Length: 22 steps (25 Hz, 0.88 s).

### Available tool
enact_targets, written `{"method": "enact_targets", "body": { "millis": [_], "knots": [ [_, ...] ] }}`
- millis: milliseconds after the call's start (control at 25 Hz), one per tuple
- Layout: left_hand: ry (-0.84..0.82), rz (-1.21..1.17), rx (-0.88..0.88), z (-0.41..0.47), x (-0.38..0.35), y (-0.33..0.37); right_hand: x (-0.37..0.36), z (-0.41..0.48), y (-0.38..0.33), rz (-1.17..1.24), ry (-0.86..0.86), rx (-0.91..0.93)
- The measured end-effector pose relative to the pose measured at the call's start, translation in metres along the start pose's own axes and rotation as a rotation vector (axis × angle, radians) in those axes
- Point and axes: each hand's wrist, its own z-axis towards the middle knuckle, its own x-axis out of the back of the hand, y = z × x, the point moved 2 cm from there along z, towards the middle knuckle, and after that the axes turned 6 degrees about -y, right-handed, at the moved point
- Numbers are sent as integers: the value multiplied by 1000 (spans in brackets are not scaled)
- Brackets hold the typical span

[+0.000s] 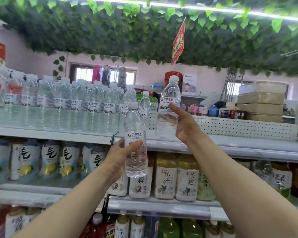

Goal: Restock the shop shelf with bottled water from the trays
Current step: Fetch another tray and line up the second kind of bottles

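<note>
L hand (pixel 120 157) wrapped round lower water bottle (pixel 136 162) below top shelf (pixel 239 143) front edge, R hand (pixel 186 126) gripping upper water bottle (pixel 168 103), upright, base at that edge, just right of stocked water row (pixel 59 100)

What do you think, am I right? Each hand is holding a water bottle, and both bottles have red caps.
Not quite: the caps are white, not red. The head view shows the left hand holding the lower bottle and the right hand holding the upper bottle, just as you said.
</note>
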Motion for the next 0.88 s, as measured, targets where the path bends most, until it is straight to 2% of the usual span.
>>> {"method": "enact_targets", "body": {
  "millis": [240, 480, 880],
  "knots": [
    [34, 58, 16, 6, 28, -4, -14, 46, 7, -254, -3, 25],
    [40, 139, -13, 7, 48, 0, -2, 101, 52, -521, 32, -15],
    [86, 154, -8, 30, 46, -3, 22, 159, 92, -622, 32, -65]
  ]
}}
